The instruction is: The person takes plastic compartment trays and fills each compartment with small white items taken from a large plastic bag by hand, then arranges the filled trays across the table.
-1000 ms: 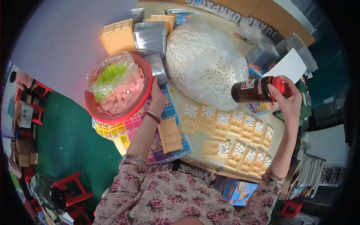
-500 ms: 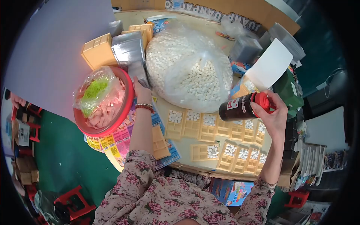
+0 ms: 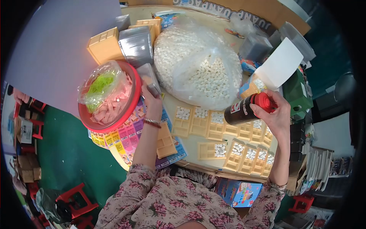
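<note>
My right hand [image 3: 280, 114] grips a dark bottle with a red cap [image 3: 240, 113] by its cap end; the bottle lies tilted above the tan compartment trays. My left hand [image 3: 152, 104] is closed at the near end of a stack of clear plastic trays [image 3: 148, 78], its fingertips partly hidden. Left of it is a red basin [image 3: 134, 100] holding pink pieces and a clear bag of bright green strands. Below the bottle, several tan compartment trays [image 3: 213, 131] hold white pieces in one section. A tan tray [image 3: 166, 142] lies by my left forearm.
A large clear bag of white pieces [image 3: 198, 68] fills the table's middle. Tan trays [image 3: 103, 45] and wrapped grey trays [image 3: 136, 45] stand at back left. Colourful printed sheets [image 3: 124, 143] lie under the basin. A green box [image 3: 297, 91] stands at right.
The clear plastic tray stack at my left hand has shifted slightly toward me and tilted. My right hand still holds the bottle, and the whole view has shifted a little.
</note>
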A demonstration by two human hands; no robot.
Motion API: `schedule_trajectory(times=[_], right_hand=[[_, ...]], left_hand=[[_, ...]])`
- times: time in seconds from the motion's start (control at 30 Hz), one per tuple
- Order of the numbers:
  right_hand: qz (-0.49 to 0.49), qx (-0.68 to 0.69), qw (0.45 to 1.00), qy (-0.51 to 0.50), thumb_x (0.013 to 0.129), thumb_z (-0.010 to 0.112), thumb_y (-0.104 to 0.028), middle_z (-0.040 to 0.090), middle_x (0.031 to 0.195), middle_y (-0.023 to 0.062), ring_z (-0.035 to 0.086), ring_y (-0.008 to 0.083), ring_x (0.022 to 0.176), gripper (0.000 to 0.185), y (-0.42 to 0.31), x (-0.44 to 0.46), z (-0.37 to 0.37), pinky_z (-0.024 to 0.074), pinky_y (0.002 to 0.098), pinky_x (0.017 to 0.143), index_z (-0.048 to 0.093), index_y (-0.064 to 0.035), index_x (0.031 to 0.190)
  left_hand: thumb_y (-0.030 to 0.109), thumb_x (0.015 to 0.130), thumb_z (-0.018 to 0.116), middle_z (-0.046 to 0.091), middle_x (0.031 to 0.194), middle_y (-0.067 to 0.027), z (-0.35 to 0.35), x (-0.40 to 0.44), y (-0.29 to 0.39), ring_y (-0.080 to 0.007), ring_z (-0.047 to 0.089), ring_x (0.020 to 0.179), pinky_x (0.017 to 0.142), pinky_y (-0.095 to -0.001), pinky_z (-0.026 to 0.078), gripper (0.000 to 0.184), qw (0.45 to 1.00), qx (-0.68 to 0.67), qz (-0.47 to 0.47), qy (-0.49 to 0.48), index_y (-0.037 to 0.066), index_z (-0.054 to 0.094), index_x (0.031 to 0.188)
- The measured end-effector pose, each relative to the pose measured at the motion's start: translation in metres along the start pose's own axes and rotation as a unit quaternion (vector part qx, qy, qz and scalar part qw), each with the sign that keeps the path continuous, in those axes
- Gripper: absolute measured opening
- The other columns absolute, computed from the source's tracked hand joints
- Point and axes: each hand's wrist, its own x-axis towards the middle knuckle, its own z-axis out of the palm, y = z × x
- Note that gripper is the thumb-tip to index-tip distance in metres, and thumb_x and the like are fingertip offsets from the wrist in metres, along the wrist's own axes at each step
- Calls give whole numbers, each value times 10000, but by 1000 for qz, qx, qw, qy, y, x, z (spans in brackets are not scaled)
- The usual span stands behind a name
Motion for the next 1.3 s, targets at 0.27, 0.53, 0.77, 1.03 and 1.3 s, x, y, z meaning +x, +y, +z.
schedule_trajectory(times=[0.27,0.53,0.77,1.03,1.3], right_hand=[[-120,25,992,-32,668,773,-228,641,855,95,611,160,779,402,-61,68,54,490,279,719,629,0,967],[-220,150,963,-38,610,726,-386,641,794,148,623,277,742,431,-132,155,199,487,348,683,657,-20,828],[-254,-7,966,-43,597,732,-449,633,833,153,602,309,836,448,-155,184,324,479,402,761,655,-62,810],[-174,-125,974,-72,709,622,-445,575,1066,162,476,326,1088,532,-154,195,415,209,639,991,615,-38,1052],[-257,188,944,88,814,568,-366,547,1126,123,412,296,1188,413,-121,114,305,185,613,1023,573,-71,1104]], left_hand=[[196,774,697,559,889,23,-74,-68,18,-104,523,802,724,-278,425,219,994,30,-57,-90,122,560,928],[165,816,671,554,931,-19,-91,-80,20,-152,517,866,829,-325,432,226,989,25,-111,-91,87,547,988],[174,857,624,564,993,-46,-87,-71,26,-182,508,938,942,-377,376,211,979,42,-172,-104,78,547,1028],[141,889,524,585,1085,-125,-105,-17,40,-245,525,1009,949,-480,374,230,960,86,-185,-191,10,535,1078],[143,885,456,552,1149,-187,-108,-7,73,-324,479,1109,1038,-539,263,290,868,388,-52,-306,-42,525,1097]])
